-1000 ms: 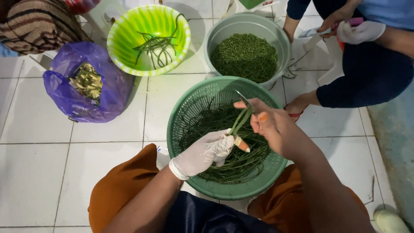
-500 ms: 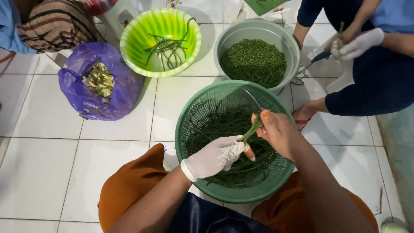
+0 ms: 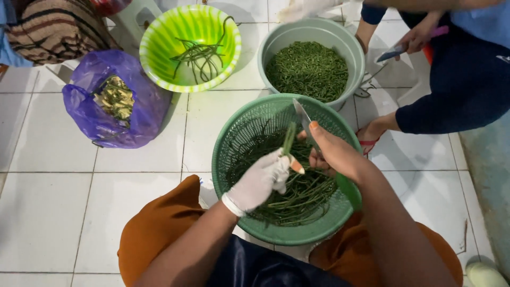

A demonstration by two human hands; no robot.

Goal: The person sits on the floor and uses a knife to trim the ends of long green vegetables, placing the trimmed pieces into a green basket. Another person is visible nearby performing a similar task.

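Beans [image 3: 288, 139] now stand nearly upright, tips away from me, instead of slanting right like before. Gloved left hand [image 3: 261, 179] grips their base; right hand [image 3: 333, 153] holds the knife [image 3: 303, 118] over the green basket [image 3: 234, 138].

We're down on a home kitchen floor here, white tiles [image 3: 64, 212] all around. A bright green bowl [image 3: 159, 40] sits at the top, a grey tub [image 3: 271, 48] of chopped greens beside it, a purple bag [image 3: 138, 114] of scraps upper left, and a green basket [image 3: 234, 143] sits centre.
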